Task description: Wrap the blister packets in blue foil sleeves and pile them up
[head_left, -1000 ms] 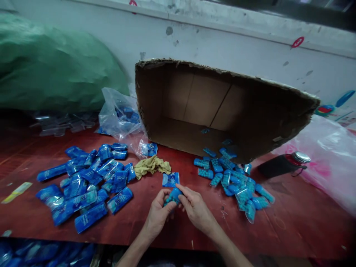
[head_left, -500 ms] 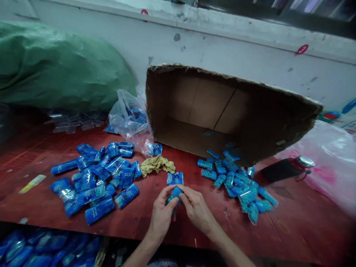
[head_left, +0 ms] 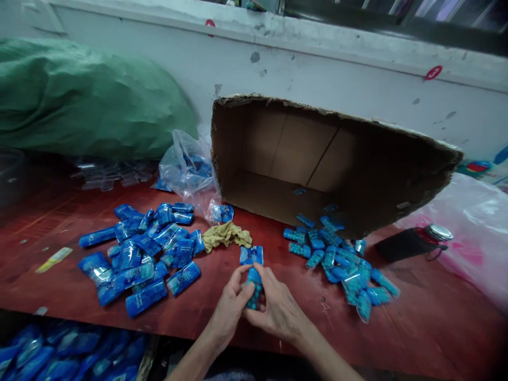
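Note:
Between my two hands, over the front part of the red table [head_left: 301, 328], is a small clear container of blue balls with a blue cap [head_left: 254, 288]. My left hand [head_left: 230, 301] grips it from the left, thumb across its front. On the other side my right hand [head_left: 278, 304] closes round it, fingertips near the cap. Just beyond the fingertips lies a flat blue printed sleeve [head_left: 251, 255]. To the right is a heap of similar containers [head_left: 345, 259]. A pile of blue printed packs [head_left: 143, 248] lies to the left.
A cardboard box [head_left: 278, 143] lies on its side behind, its opening toward me. Beside it are a crumpled yellowish cloth [head_left: 226, 236], a clear plastic bag [head_left: 186, 169] and a dark bottle [head_left: 413, 242]. A yellow cutter [head_left: 54, 260] lies far left. More blue packs [head_left: 67, 349] sit below the table edge.
The container has turned in my hands and more of its ball-filled body shows. My right thumb has moved down from the top to its lower end.

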`<act>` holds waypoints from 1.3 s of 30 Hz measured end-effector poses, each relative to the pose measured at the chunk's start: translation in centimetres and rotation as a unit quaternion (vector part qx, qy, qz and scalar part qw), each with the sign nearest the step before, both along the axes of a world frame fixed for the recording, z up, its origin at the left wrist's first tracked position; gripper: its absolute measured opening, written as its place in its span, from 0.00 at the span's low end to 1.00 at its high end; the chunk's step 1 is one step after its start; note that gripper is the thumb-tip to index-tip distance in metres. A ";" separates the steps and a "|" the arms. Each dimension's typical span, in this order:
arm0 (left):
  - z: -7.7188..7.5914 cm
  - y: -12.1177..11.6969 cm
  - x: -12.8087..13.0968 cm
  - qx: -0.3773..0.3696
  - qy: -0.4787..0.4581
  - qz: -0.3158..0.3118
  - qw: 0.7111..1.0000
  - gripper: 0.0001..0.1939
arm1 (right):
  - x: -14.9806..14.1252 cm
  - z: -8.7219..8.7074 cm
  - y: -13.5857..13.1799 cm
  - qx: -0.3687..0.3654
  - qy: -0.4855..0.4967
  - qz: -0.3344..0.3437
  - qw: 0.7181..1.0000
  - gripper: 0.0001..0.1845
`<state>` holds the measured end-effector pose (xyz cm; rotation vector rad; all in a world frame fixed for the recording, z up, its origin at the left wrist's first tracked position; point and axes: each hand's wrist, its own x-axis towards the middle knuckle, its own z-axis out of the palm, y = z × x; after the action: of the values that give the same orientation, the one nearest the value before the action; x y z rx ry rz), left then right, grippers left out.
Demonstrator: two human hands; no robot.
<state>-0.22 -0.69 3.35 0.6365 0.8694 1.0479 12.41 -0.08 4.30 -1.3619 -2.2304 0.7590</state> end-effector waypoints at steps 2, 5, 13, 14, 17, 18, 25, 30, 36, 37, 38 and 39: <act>0.0 -0.3 0.2 0.011 0.009 0.012 1.000 0.17 | -0.2 -0.1 -0.3 0.023 0.010 -0.008 1.000 0.35; -0.2 -0.7 0.6 0.026 0.034 0.039 0.998 0.14 | -0.8 -0.3 -0.9 0.038 0.023 -0.038 0.998 0.33; -2.0 0.1 0.2 0.066 0.157 0.011 0.985 0.14 | -2.0 -2.7 -1.5 -0.007 0.044 -0.124 0.991 0.33; -2.3 0.3 0.2 0.091 0.187 0.007 0.978 0.15 | -1.7 -2.9 -1.4 -0.025 0.051 -0.110 0.992 0.35; -3.1 0.7 0.4 0.150 0.259 0.000 0.954 0.18 | -0.2 -3.2 -0.8 -0.049 0.034 -0.063 0.996 0.39; -3.3 0.7 0.6 0.162 0.280 -0.004 0.946 0.19 | 0.4 -3.3 -0.5 -0.048 0.014 -0.055 0.997 0.40; -3.7 1.0 0.7 0.212 0.420 0.018 0.882 0.17 | 4.1 -3.7 0.2 -0.011 -0.140 -0.080 0.987 0.42; -3.0 3.3 -2.2 0.272 0.539 0.085 0.793 0.17 | 4.3 -1.6 2.1 0.051 -0.222 -0.101 0.969 0.38; -1.9 9.6 -4.0 0.289 0.786 0.100 0.537 0.25 | -1.4 0.9 9.7 0.073 -0.228 -0.041 0.970 0.28; -1.9 10.6 -4.0 0.282 0.801 0.069 0.524 0.25 | -2.3 0.7 11.2 0.066 -0.226 -0.029 0.971 0.24; -2.1 11.5 -4.0 0.285 0.806 0.034 0.517 0.23 | -3.1 0.5 12.5 0.055 -0.226 -0.014 0.973 0.18; -2.3 12.3 -4.1 0.287 0.807 0.015 0.516 0.21 | -3.7 0.1 13.6 0.046 -0.225 -0.005 0.973 0.13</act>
<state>-4.27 11.58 1.05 2.3639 2.1211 0.4380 8.72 13.52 4.41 -1.6245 -2.5544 0.3578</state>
